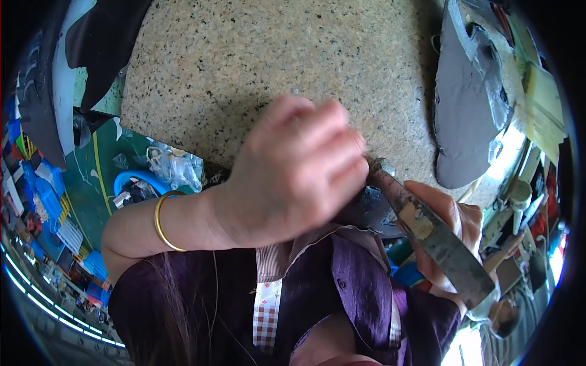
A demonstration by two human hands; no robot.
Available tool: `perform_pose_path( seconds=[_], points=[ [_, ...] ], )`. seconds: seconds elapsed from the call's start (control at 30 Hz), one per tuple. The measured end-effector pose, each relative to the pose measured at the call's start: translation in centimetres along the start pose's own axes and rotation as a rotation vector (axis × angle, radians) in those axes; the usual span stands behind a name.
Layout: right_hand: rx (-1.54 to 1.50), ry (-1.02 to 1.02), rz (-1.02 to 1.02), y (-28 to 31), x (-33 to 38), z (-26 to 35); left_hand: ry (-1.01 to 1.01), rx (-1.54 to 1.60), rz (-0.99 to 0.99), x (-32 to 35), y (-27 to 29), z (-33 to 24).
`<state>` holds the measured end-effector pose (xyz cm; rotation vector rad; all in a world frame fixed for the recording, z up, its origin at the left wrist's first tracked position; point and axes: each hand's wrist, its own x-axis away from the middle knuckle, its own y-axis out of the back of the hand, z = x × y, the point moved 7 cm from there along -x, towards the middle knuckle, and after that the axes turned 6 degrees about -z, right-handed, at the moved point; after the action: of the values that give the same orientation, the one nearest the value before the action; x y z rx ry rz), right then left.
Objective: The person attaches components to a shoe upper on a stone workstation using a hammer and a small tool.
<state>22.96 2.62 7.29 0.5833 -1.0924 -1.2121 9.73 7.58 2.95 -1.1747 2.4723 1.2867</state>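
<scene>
My left hand (299, 165), with a gold bangle on its wrist, is over the near edge of a speckled stone slab (274, 55). Its fingers are curled in and smeared by motion; whatever they may hold is hidden. To the right, my right hand (448, 213) is closed round a long, worn, dark metal tool (448, 253) with a tan patch on it. The tool's narrow, rusty end points up toward my left fingers; its wide, flat end slants down to the right. Between the hands, partly covered, is a dark, shiny piece (369, 210) whose kind I cannot make out.
Grey-brown cut pieces (461, 104) are stacked on the slab's right side. Dark sheet pieces (116, 43) lie at the far left. Below them, a blue basket (137, 177) and clear plastic bags (174, 165) stand by a green surface (91, 177). Another person (505, 317) appears at the lower right.
</scene>
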Motion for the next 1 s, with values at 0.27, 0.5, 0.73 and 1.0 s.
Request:
perform_pose_path(
  seconds=[0.27,0.5,0.73,1.0],
  points=[
    [-0.109,0.002,-0.018,-0.2,-0.1,0.0,-0.011,-0.116,0.037,1.1,0.0,-0.7],
    [-0.176,0.183,0.001,-1.3,-1.0,0.4,0.066,-0.116,-0.022,2.7,0.5,0.2],
    [-0.225,0.228,-0.005,-1.0,-0.9,0.5,0.139,-0.09,-0.094,2.9,0.6,0.3],
    [-0.194,0.18,-0.018,-0.2,-0.7,1.1,0.068,-0.274,-0.119,2.9,0.6,-1.3]
  ],
)
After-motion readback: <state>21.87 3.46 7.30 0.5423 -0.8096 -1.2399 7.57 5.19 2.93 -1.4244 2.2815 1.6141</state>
